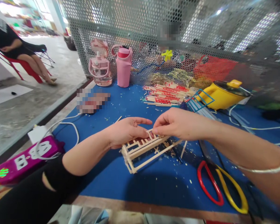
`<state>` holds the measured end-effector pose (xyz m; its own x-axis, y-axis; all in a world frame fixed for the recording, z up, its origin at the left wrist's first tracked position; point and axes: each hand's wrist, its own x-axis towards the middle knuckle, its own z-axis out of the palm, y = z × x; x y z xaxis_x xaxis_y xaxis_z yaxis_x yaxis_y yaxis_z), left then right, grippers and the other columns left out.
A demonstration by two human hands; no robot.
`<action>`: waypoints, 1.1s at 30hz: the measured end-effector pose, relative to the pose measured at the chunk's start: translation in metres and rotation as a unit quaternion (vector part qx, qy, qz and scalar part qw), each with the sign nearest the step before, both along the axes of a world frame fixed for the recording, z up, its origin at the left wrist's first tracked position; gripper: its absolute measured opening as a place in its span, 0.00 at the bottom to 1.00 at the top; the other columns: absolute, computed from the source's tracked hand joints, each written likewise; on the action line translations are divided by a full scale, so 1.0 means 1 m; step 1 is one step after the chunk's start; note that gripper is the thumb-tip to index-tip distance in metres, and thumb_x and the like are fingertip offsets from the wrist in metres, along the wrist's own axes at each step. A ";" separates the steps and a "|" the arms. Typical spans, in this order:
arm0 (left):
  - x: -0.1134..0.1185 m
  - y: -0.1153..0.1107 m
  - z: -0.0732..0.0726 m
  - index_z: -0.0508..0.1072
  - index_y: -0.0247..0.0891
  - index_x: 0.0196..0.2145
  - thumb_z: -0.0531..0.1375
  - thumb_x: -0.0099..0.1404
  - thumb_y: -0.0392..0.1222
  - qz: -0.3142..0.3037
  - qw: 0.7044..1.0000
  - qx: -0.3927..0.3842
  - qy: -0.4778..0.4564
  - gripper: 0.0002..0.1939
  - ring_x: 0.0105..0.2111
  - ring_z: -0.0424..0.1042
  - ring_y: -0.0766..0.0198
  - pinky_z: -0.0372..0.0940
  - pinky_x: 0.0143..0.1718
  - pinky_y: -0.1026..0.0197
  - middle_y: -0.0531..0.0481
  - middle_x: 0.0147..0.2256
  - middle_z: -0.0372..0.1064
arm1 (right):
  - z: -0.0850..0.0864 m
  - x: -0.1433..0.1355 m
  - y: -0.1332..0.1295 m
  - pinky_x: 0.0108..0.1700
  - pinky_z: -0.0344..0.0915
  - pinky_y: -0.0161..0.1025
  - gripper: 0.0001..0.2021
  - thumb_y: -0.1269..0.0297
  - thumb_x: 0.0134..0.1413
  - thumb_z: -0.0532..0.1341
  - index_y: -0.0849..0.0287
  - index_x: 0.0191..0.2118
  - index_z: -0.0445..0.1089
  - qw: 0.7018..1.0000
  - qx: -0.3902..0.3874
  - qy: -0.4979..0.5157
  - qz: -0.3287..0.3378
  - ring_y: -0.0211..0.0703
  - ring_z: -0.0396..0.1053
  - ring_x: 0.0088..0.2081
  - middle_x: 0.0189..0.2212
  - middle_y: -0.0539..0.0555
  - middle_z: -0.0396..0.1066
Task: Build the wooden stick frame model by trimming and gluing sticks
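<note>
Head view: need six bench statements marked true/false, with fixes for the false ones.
1. The left hand and right hand are both at the wooden stick frame, over the table. True.
2. The table's surface is red. False: it is blue.
3. The scissors lie nearer the camera wearer than the yellow pot. True.
4. Both handles of the scissors are red. False: one is red, the other yellow.
5. The yellow pot is at the left end of the table. False: it is on the right side.
6. The purple power strip is on the left side of the picture. True.
</note>
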<state>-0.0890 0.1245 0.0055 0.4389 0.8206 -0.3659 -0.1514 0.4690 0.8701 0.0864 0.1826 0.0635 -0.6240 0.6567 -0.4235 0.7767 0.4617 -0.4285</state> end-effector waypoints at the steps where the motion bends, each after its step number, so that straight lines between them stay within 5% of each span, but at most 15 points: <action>1: 0.000 0.000 -0.001 0.63 0.33 0.54 0.62 0.52 0.31 0.001 1.000 0.000 -0.004 0.30 0.20 0.67 0.71 0.59 0.21 0.69 0.50 0.27 0.74 | 0.001 -0.001 0.000 0.22 0.49 0.34 0.16 0.51 0.49 0.57 0.57 0.29 0.77 1.000 -0.001 -0.009 0.002 0.33 0.53 0.20 0.18 0.48 0.64; 12: 0.002 -0.004 0.001 0.60 0.32 0.56 0.63 0.51 0.30 0.026 1.000 0.001 0.002 0.35 0.18 0.67 0.70 0.58 0.19 0.70 0.50 0.24 0.74 | 0.003 -0.006 -0.009 0.20 0.47 0.34 0.15 0.54 0.48 0.57 0.59 0.25 0.76 0.999 0.020 -0.041 -0.024 0.33 0.51 0.19 0.16 0.47 0.60; 19: 0.007 -0.007 0.005 0.63 0.30 0.53 0.58 0.53 0.29 0.085 0.995 -0.045 -0.031 0.27 0.17 0.67 0.68 0.60 0.19 0.69 0.49 0.22 0.72 | 0.006 -0.006 -0.015 0.20 0.47 0.34 0.15 0.56 0.48 0.56 0.59 0.23 0.75 0.998 0.009 -0.038 -0.044 0.33 0.52 0.19 0.15 0.48 0.59; 33: 0.009 -0.011 0.004 0.64 0.30 0.52 0.57 0.55 0.28 0.092 0.993 -0.058 -0.047 0.25 0.18 0.69 0.68 0.62 0.21 0.69 0.47 0.24 0.73 | -0.003 -0.003 -0.016 0.20 0.47 0.34 0.16 0.53 0.49 0.56 0.59 0.25 0.73 0.998 -0.022 -0.013 -0.055 0.33 0.50 0.19 0.16 0.47 0.58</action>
